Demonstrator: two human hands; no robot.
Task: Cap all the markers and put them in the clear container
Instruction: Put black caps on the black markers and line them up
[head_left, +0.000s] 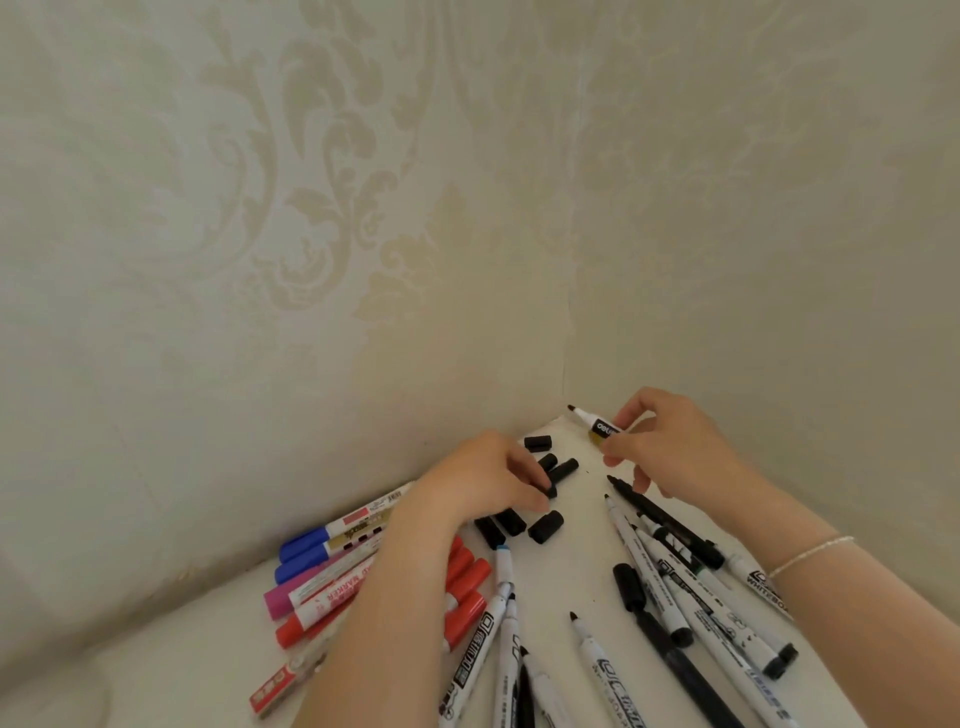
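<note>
My right hand (670, 447) holds an uncapped white marker (592, 418) above the table's far corner, its dark tip pointing left. My left hand (488, 478) reaches over a group of loose black caps (545, 526) and pinches one black cap (549, 489) at its fingertips. Several uncapped white and black markers (675, 587) lie fanned out under my right forearm. Capped blue, pink and red markers (322, 582) lie in a pile left of my left forearm. No clear container is in view.
The white table (582, 566) is pushed into a corner of two walls with cream patterned wallpaper (311, 234). More white markers (498, 649) lie at the near edge between my forearms. A bracelet sits on my right wrist.
</note>
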